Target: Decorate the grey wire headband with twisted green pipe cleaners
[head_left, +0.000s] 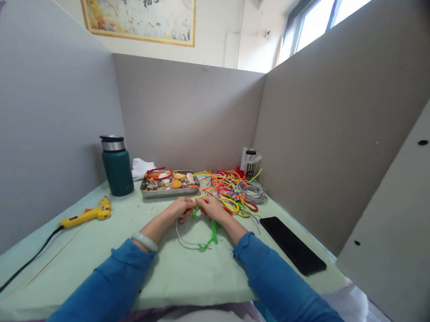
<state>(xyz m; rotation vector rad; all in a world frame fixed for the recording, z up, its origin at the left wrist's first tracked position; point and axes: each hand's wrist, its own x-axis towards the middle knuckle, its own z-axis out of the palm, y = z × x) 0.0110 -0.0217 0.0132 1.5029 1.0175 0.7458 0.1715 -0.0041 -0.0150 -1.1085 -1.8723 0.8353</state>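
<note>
Our left hand and right hand meet at the fingertips, both pinching a green fuzzy stem on the wire hoop, though the exact wrap is hidden from us. The hoop bows down toward us, over the table. If our pinch slackens, the springy wire might twist and let the stem slip. Just beyond, the pile of coloured stems could snag the hoop if we swing it forward.
</note>
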